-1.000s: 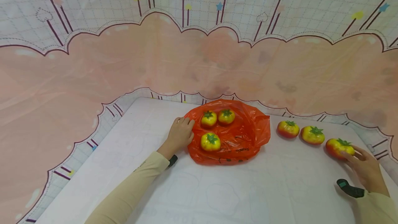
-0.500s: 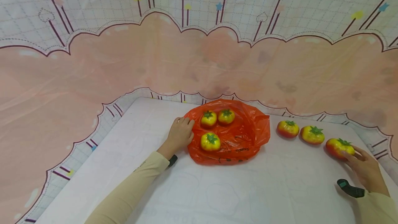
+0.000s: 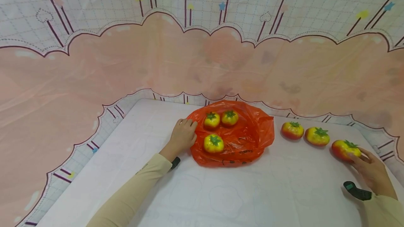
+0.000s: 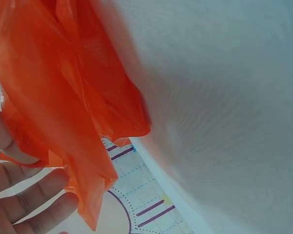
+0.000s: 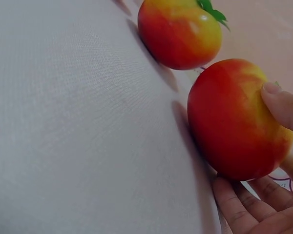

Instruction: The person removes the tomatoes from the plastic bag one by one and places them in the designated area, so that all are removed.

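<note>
On the left, my left hand (image 3: pixel 183 135) holds the left edge of a red plastic bag (image 3: pixel 243 137) spread flat on the table. The left wrist view shows its fingers (image 4: pixel 36 197) and thumb at the hanging folds of the bag (image 4: pixel 53 97). Three yellow-and-red tomatoes with green leafy tops lie on the bag, one nearest me (image 3: pixel 213 144). At far right my right hand (image 3: pixel 372 171) grips another tomato (image 3: pixel 341 150), thumb at its upper side and fingers beneath, as the right wrist view shows the tomato (image 5: pixel 234 122) close over the tabletop.
Two more tomatoes, one at the left (image 3: pixel 292 131) and one at the right (image 3: pixel 316 137), sit in a row between the bag and my right hand. The white table (image 3: pixel 252 195) ends at a patterned pink cloth (image 3: pixel 202 66) that hangs behind it.
My right hand and the tomato in it have shifted very slightly to the right. The left hand, the bag and the other tomatoes stay as they were.
</note>
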Demonstrator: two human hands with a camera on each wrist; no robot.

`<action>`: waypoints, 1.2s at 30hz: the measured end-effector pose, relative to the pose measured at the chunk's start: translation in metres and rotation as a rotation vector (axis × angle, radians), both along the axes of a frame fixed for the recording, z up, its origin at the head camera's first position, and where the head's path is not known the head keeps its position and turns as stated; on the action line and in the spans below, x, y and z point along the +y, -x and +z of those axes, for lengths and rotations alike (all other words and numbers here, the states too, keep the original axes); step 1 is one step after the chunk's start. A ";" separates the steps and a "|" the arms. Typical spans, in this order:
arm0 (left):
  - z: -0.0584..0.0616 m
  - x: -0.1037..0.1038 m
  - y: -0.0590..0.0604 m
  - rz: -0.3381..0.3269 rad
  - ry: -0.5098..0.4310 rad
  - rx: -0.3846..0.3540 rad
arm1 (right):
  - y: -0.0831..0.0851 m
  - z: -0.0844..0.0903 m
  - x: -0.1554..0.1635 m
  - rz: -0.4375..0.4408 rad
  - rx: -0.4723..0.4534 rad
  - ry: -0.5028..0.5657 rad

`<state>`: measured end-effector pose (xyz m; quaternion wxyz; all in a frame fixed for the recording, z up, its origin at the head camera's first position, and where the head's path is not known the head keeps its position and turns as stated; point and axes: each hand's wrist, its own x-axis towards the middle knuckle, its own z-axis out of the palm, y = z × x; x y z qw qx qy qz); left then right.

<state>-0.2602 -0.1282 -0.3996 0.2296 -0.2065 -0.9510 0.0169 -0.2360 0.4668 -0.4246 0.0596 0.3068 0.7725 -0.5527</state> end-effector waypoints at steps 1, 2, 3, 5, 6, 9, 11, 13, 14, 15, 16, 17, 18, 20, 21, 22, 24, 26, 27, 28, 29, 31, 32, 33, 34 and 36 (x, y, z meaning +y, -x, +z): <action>0.000 0.000 0.000 0.001 0.000 -0.001 | 0.000 0.000 0.001 0.005 0.000 -0.010; 0.000 0.000 0.000 0.001 0.000 -0.003 | 0.000 -0.001 0.001 0.013 -0.001 -0.026; 0.001 0.000 0.000 0.003 0.001 -0.006 | 0.001 -0.002 0.002 0.017 -0.004 -0.036; 0.001 0.000 0.000 0.007 0.004 -0.010 | 0.002 -0.004 0.003 0.026 -0.005 -0.060; 0.001 0.000 0.000 0.009 0.005 -0.011 | 0.003 -0.005 0.004 0.030 -0.005 -0.073; 0.001 0.000 0.001 0.011 0.009 -0.014 | 0.007 -0.007 0.005 0.037 -0.019 -0.121; 0.000 0.000 0.000 0.009 0.009 -0.017 | 0.009 -0.009 0.005 0.044 -0.025 -0.155; 0.000 0.000 0.000 0.008 0.007 -0.020 | 0.011 -0.010 0.004 0.043 -0.017 -0.156; 0.001 0.001 0.000 0.007 0.007 -0.020 | 0.011 -0.010 0.004 0.038 -0.013 -0.150; 0.001 0.001 0.000 0.007 0.007 -0.018 | 0.012 -0.011 0.004 0.038 -0.007 -0.147; 0.001 0.001 -0.001 0.005 0.007 -0.015 | 0.013 -0.011 0.004 0.038 -0.001 -0.144; 0.001 0.001 -0.001 0.004 0.006 -0.011 | 0.013 -0.011 0.004 0.033 0.009 -0.127; 0.001 0.001 -0.001 0.002 0.004 -0.008 | 0.013 -0.010 0.003 0.033 0.009 -0.120; 0.002 0.001 -0.001 0.000 0.003 -0.004 | 0.012 -0.008 0.003 0.038 -0.001 -0.105; 0.001 0.001 -0.001 -0.001 0.005 -0.001 | 0.011 -0.008 0.003 0.043 0.001 -0.097; 0.001 0.001 -0.001 0.000 0.006 0.000 | 0.010 -0.006 0.003 0.046 0.002 -0.089; 0.001 0.000 0.000 0.002 0.010 -0.004 | 0.009 -0.004 0.002 0.057 0.009 -0.079; 0.001 0.000 0.001 0.004 0.014 -0.007 | 0.008 -0.004 0.003 0.063 0.022 -0.066; 0.001 0.000 0.001 0.005 0.014 -0.008 | 0.007 -0.004 0.003 0.066 0.024 -0.068; 0.001 0.000 0.001 0.004 0.012 -0.010 | 0.007 -0.003 0.003 0.069 0.023 -0.074; 0.001 0.000 0.001 0.003 0.009 -0.012 | 0.006 -0.003 0.003 0.068 0.022 -0.068; 0.001 0.000 0.001 0.004 0.007 -0.014 | 0.005 -0.003 0.003 0.063 0.020 -0.060; 0.001 0.000 0.001 0.004 0.006 -0.015 | 0.005 -0.003 0.003 0.062 0.024 -0.057; 0.001 0.000 0.001 0.005 0.007 -0.015 | 0.005 -0.003 0.002 0.065 0.023 -0.061; 0.001 0.000 0.001 0.007 0.009 -0.016 | 0.004 -0.002 0.002 0.064 0.025 -0.062; 0.000 0.000 0.001 0.008 0.011 -0.017 | 0.003 -0.002 0.002 0.076 0.035 -0.064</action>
